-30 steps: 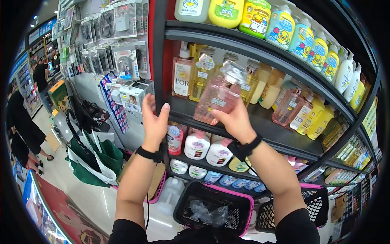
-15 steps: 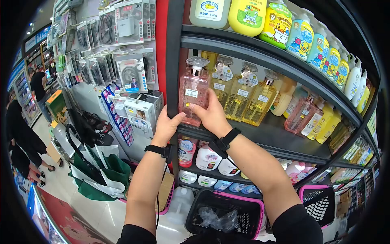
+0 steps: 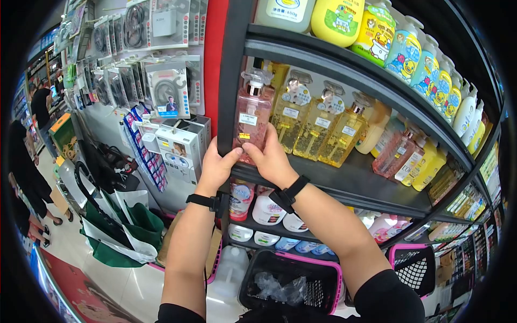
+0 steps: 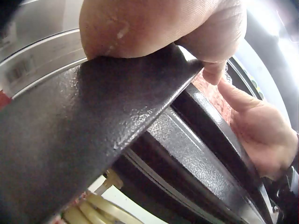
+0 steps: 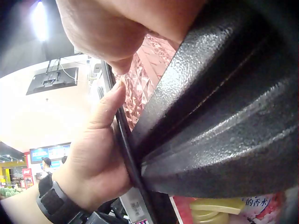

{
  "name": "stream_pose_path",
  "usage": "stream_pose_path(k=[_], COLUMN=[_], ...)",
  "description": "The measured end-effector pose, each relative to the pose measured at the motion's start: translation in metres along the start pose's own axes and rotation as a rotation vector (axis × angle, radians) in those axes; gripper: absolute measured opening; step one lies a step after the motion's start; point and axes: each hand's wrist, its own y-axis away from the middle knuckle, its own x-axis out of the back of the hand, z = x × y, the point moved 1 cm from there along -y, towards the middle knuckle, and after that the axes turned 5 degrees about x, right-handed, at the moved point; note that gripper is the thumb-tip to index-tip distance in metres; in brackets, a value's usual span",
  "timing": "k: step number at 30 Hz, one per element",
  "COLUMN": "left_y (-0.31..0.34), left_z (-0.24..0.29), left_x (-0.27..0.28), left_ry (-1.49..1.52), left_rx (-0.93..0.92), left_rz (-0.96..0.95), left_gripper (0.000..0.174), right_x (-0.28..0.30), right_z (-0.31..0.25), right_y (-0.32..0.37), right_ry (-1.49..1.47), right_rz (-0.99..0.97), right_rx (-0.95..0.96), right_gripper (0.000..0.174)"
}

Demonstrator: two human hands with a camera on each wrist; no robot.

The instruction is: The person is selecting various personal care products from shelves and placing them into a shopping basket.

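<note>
I have both hands up at the left end of the shelf (image 3: pixel 344 180), on the pink bottle (image 3: pixel 252 121). The bottle stands upright on the shelf's front edge, just beside the black post (image 3: pixel 229 81), with a row of yellow bottles (image 3: pixel 318 129) close on its right.

My right hand (image 3: pixel 272 159) wraps the bottle's lower right side, thumb across the front and fingers curled behind. My left hand (image 3: pixel 215 169) sits at the foot of the post. Its thumb is laid against the bottle's lower left, and its other fingers go round behind the post, where I cannot see them.

In the right wrist view the bottle's faceted pink wall (image 5: pixel 149 79) shows between the two thumbs, above the shelf lip. Below, a black basket (image 3: pixel 291 280) with a pink rim stands on the floor.
</note>
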Motion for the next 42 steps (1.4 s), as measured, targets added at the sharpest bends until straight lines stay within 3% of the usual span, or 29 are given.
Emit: stream_pose_path(k=[6, 9, 10, 11, 12, 14, 16, 18, 19, 20, 21, 23, 24, 25, 26, 27, 28, 30, 31, 32, 34, 37, 40, 42], left_y=[0.004, 0.009, 0.004, -0.005, -0.002, -0.017, -0.021, 0.0, 0.014, 0.042, 0.069, 0.129, 0.167, 0.211, 0.258, 0.316, 0.359, 0.445, 0.46, 0.476, 0.496, 0.505, 0.501, 0.5], left_z=[0.004, 0.018, 0.008, -0.004, -0.001, -0.037, -0.046, -0.042, -0.04, -0.031, -0.022, -0.047, -0.073, -0.118, -0.157, -0.176, -0.18, -0.184, -0.163, -0.158, -0.153, -0.148, -0.122, -0.102], left_x=[-0.001, -0.002, 0.004, 0.014, 0.012, 0.04, 0.055, 0.035, 0.032, 0.015, -0.002, -0.009, -0.005, 0.007, 0.025, 0.007, -0.021, -0.08, -0.117, -0.145, -0.195, -0.252, -0.304, -0.323], left_ry=[-0.088, -0.332, -0.314, -0.288, -0.458, -0.388, -0.411, -0.313, -0.261, -0.461, -0.661, -0.61, -0.599, -0.541, -0.711, -0.425, -0.343, -0.202, -0.233, -0.182, -0.259, -0.433, -0.603, -0.615], left_rx=[-0.004, 0.028, 0.026, -0.018, -0.023, 0.093, 0.147, 0.06, 0.008, -0.025, -0.04, -0.015, 0.164, 0.202, 0.227, 0.555, 0.684, 0.951, 1.165, 1.22, 1.241, 1.06, 0.891, 0.91], left_rz=[0.054, 0.083, 0.046, -0.05, 0.079, 0.108, 0.102, 0.232, 0.09, 0.192, 0.303, 0.315, 0.368, 0.374, 0.17, 0.126, 0.091, 0.035, -0.052, -0.125, -0.259, -0.585, -0.712, -0.676], left_gripper=[0.042, 0.039, 0.038, 0.04, 0.044, 0.051, 0.054, 0.065, 0.072, 0.068, 0.065, 0.059, 0.058, 0.053, 0.044, 0.034, 0.028, 0.017, 0.018, 0.02, 0.022, 0.022, 0.023, 0.028], right_x=[-0.003, 0.02, 0.029, 0.033, 0.034, 0.045, 0.074, 0.104, 0.124, 0.145, 0.174, 0.236, 0.265, 0.295, 0.326, 0.36, 0.393, 0.457, 0.491, 0.524, 0.579, 0.625, 0.617, 0.597], right_z=[0.009, -0.035, -0.048, -0.047, -0.047, -0.04, -0.038, -0.023, -0.013, -0.009, -0.014, -0.038, -0.043, -0.055, -0.06, -0.059, -0.051, -0.051, -0.037, -0.025, 0.01, 0.084, 0.133, 0.141], right_y=[0.003, 0.016, 0.029, 0.052, 0.083, 0.154, 0.235, 0.318, 0.362, 0.404, 0.436, 0.478, 0.494, 0.504, 0.513, 0.525, 0.538, 0.545, 0.558, 0.568, 0.604, 0.673, 0.727, 0.736], right_ry=[-0.043, 0.035, 0.132, 0.175, 0.226, 0.258, 0.104, 0.099, 0.15, 0.192, 0.257, 0.266, 0.279, 0.328, 0.545, 0.44, 0.341, 0.7, 0.605, 0.516, 0.593, 0.721, 0.808, 0.797], right_rz=[0.037, 0.011, -0.021, 0.084, 0.18, 0.211, 0.05, -0.037, -0.065, -0.099, -0.051, 0.148, 0.218, 0.329, 0.371, 0.389, 0.479, 0.477, 0.499, 0.459, 0.285, 0.0, -0.133, -0.274], right_rx=[-0.009, 0.047, 0.008, 0.074, 0.138, 0.14, -0.069, -0.191, -0.311, -0.429, -0.499, -0.659, -0.673, -0.678, -0.506, -0.614, -0.633, -0.695, -0.804, -0.89, -1.005, -1.145, -1.258, -1.473], right_gripper=[0.073, 0.067, 0.063, 0.062, 0.062, 0.06, 0.059, 0.057, 0.056, 0.055, 0.051, 0.044, 0.041, 0.037, 0.034, 0.033, 0.032, 0.028, 0.029, 0.031, 0.035, 0.043, 0.056, 0.059])
